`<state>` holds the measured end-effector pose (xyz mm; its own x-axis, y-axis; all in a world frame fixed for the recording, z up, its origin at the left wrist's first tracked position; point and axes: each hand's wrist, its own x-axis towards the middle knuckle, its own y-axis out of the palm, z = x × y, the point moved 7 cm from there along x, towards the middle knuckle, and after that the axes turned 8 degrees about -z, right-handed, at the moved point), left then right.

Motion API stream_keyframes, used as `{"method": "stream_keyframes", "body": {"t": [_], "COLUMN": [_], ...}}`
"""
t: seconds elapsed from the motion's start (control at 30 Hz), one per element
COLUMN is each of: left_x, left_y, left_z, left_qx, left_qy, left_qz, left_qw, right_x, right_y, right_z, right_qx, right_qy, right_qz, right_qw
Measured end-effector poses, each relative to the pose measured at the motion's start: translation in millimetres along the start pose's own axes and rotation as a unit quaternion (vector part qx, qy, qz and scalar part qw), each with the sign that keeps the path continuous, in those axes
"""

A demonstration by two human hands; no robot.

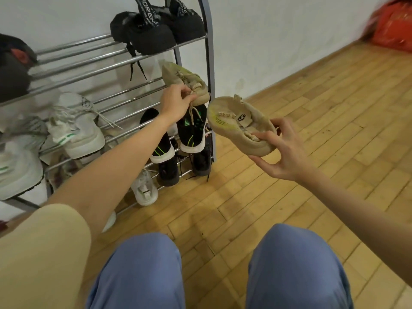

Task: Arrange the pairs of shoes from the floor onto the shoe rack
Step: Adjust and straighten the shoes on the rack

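My left hand (176, 101) grips one beige knit sneaker (182, 79) by its heel and laces, holding it against the right end of a middle shelf of the metal shoe rack (89, 63). My right hand (283, 150) holds the matching beige sneaker (234, 121) in the air just right of the rack, toe pointing left and opening facing me. The fingers pinch its collar and the thumb is under the sole.
The rack stands against the white wall, with black shoes (156, 30) on top, white sneakers (78, 130) at the left, and black-and-green sneakers (191, 130) lower right. A white shoe (145, 188) sits at the bottom. Wooden floor (312, 108) stretches right toward a red bag (392, 27).
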<state>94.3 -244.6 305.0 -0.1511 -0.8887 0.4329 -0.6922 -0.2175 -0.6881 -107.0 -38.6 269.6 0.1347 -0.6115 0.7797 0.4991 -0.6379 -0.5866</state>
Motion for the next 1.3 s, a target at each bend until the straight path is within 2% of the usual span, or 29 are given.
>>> {"method": "stream_keyframes", "body": {"t": [0.13,0.27,0.4,0.5,0.63,0.8,0.97,1.1,1.2,1.3], "left_x": [-20,-49,-62,-67,-68,-67,-60,-54,-50,-44], "left_y": [-26,-71,-108,-126,-138,-142,-148,-152,-144,-127], "left_z": [25,53,71,75,75,73,80,92,98,97], "left_qx": [-0.085,-0.057,-0.092,-0.090,-0.033,-0.003,-0.019,-0.024,-0.028,-0.030], "left_qy": [-0.078,-0.076,-0.072,-0.067,-0.044,-0.013,-0.038,-0.067,-0.082,-0.083], "left_qz": [0.001,-0.068,-0.093,-0.091,-0.089,-0.078,-0.060,-0.058,-0.046,-0.029], "left_qw": [0.993,0.993,0.989,0.990,0.994,0.997,0.997,0.996,0.995,0.996], "right_x": [7,18,24,35,55,95,146,157,148,141], "right_y": [4,6,16,29,60,111,163,193,195,178], "right_z": [12,35,53,60,67,81,88,70,58,51], "right_qx": [0.039,0.085,0.100,0.101,0.085,0.041,-0.025,-0.071,-0.089,-0.097], "right_qy": [-0.021,-0.077,-0.116,-0.103,-0.064,-0.009,0.014,0.025,0.022,-0.002], "right_qz": [0.010,0.004,-0.029,-0.049,-0.054,-0.030,-0.018,0.028,0.070,0.055], "right_qw": [0.999,0.993,0.988,0.988,0.993,0.999,0.999,0.997,0.993,0.994]}}
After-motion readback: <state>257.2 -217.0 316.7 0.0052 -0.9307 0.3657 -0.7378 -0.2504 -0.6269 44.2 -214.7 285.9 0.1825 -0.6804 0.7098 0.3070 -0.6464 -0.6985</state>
